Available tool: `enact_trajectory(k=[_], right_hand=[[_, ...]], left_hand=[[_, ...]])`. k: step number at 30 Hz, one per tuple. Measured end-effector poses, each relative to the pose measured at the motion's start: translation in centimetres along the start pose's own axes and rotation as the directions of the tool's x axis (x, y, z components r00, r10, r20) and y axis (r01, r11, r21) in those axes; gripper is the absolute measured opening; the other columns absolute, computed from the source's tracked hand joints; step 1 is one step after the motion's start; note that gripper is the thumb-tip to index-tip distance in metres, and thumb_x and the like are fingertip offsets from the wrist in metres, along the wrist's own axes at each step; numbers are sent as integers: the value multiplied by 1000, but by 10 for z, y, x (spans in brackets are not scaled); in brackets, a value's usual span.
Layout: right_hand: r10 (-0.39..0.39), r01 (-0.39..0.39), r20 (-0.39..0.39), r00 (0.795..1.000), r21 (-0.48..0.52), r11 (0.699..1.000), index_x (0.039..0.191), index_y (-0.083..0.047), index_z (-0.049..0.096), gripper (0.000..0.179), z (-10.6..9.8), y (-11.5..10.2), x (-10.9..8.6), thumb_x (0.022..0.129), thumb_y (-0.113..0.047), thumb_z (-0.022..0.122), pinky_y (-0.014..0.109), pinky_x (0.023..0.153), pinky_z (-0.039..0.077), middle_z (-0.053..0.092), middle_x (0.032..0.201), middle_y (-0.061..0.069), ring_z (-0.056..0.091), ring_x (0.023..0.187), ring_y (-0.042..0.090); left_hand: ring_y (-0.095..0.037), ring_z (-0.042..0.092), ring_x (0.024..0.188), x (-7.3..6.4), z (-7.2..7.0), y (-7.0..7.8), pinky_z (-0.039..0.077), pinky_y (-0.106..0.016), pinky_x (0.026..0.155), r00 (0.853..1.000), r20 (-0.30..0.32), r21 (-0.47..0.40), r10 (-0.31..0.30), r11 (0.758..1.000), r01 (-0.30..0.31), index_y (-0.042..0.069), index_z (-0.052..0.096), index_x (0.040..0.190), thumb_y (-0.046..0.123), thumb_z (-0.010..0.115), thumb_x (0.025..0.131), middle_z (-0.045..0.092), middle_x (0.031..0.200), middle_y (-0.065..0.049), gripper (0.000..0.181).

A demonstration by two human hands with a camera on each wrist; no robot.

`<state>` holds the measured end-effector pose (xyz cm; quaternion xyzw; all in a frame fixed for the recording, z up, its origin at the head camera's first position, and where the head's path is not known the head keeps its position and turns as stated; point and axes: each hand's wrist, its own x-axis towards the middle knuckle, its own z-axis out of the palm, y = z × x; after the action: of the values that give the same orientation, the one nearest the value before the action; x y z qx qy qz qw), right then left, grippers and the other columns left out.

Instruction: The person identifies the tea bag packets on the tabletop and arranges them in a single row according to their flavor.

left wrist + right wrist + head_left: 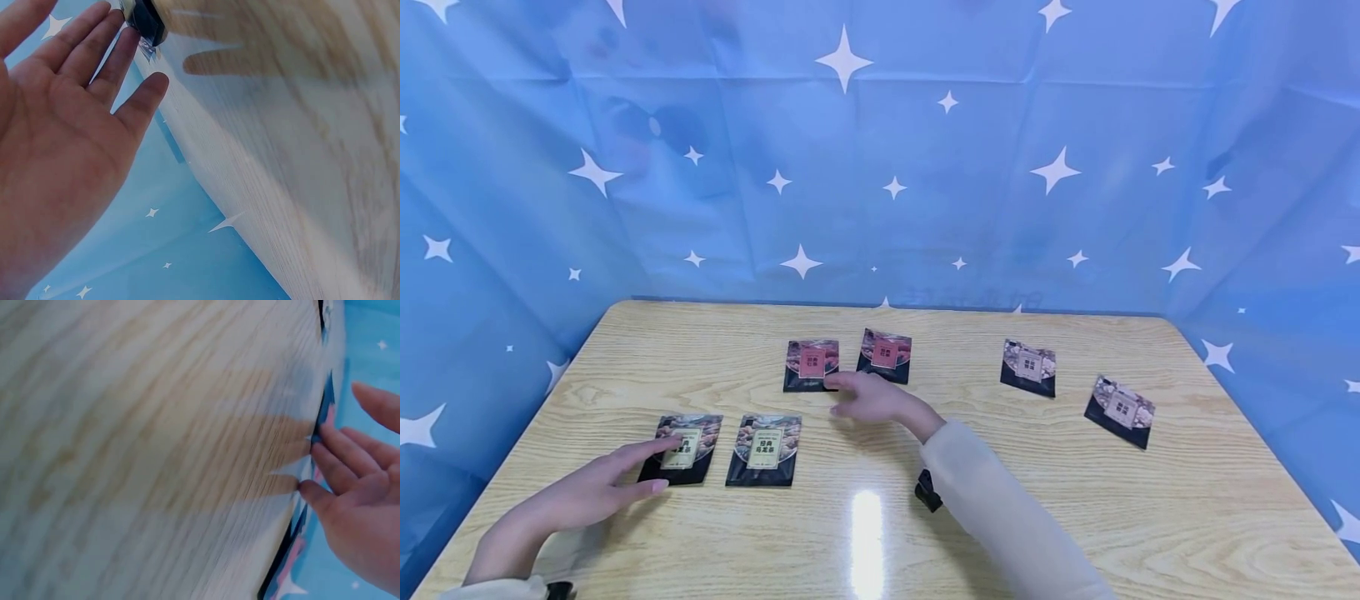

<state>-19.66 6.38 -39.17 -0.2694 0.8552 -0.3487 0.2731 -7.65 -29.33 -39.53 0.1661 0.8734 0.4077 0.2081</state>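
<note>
Two dark sachets with pale green labels lie side by side on the near left of the table. My left hand (593,493) reaches over the left green-label sachet (698,454), its fingers extended and a fingertip on or just above the label. Right of it is the other green-label sachet (763,450). Farther back, my right hand (878,398) has its fingertips at the lower right corner of one red-label sachet (808,362). Behind that hand, a second red-label sachet (887,348) lies slightly turned. In the right wrist view, the fingers (340,465) are loosely extended.
Two sachets with pale purplish labels lie tilted on the right, one farther back (1028,367) and one nearer (1122,410). The wood-grain table (1210,517) meets a blue star-patterned cloth (895,225) behind and at its sides. A black object (928,490) shows beside the right sleeve.
</note>
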Motion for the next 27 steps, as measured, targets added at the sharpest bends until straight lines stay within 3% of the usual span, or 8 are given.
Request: enact_trajectory(k=[18, 27], right_hand=[[8, -5, 33, 999, -96, 995, 138, -3, 39, 49, 2, 3, -35, 94, -18, 53, 38, 102, 34, 42, 138, 10, 40, 126, 24], [-39, 45, 56, 998, -107, 993, 138, 1, 38, 49, 1, 9, -57, 94, -17, 52, 41, 101, 35, 43, 137, 14, 41, 124, 27]], left_hand=[[-58, 16, 123, 0, -1, 1, 29, -68, 87, 1000, 20, -8, -7, 1000, 7, -3, 31, 139, 25, 55, 92, 22, 138, -36, 60], [-59, 17, 121, 0, 0, 1, 30, -67, 86, 1000, 27, -8, 5, 1000, -5, -5, 30, 139, 21, 54, 93, 22, 137, -38, 58]])
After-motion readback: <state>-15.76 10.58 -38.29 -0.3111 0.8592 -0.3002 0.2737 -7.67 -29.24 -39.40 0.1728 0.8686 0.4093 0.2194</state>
